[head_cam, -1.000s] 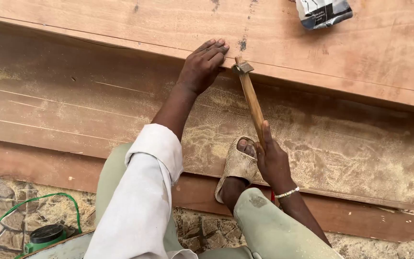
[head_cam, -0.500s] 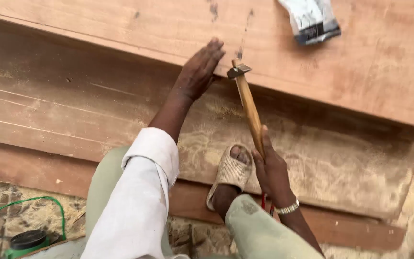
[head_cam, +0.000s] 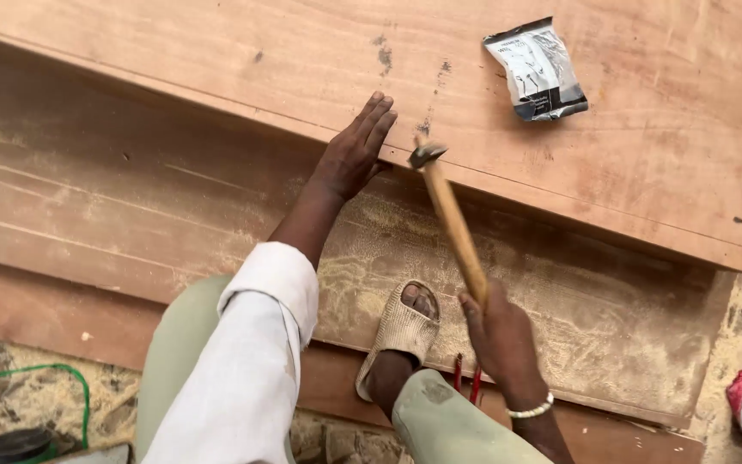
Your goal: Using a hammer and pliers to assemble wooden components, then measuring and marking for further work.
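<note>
Packet (head_cam: 536,69) on upper board (head_cam: 646,155); hammer (head_cam: 450,219) right of left hand (head_cam: 352,155).

- Upper board (head_cam: 216,60): reddish-brown, dark specks.
- Packet (head_cam: 536,70) on that board: silver, black and white.
- Hammer (head_cam: 450,215), below the board's edge: tan handle, dark grey head.
- Sandal (head_cam: 398,331): beige, woven pattern.
- Sleeve (head_cam: 251,361): white.
- Trousers (head_cam: 448,430): pale olive.
- Cord (head_cam: 36,374), far below-left of the board: green.
- Bracelet (head_cam: 532,409): white.

Your left hand (head_cam: 354,153) lies flat just beside the hammer (head_cam: 450,219) head, crowding the upper board's edge (head_cam: 560,193), while the board's broad face is open up to 1 small packet (head_cam: 536,70) far right.
</note>
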